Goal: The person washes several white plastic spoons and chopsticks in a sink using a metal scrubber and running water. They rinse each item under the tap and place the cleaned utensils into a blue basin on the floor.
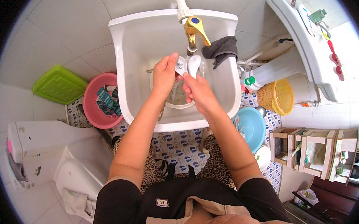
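Over a white ceramic basin (224,100), both my hands are under the brass tap (191,35). My left hand (165,73) grips a white soup spoon (180,65) whose bowl bears a dark printed pattern. My right hand (198,91) holds another white spoon (194,65) by its handle, its bowl just below the spout. The two spoons are side by side. Beneath my hands, a round white bowl (179,105) stands in the basin with utensils in it, partly hidden by my hands. A dark grey cloth (223,49) hangs over the basin's right rim.
Left of the basin are a pink tub (91,116) with packets and a green plastic lid (59,84). To the right stand a blue tub (255,127) holding spoons, a yellow basket (280,96), a pedestal washbasin (297,39) and a wooden shelf (318,153). A toilet (76,172) is at lower left.
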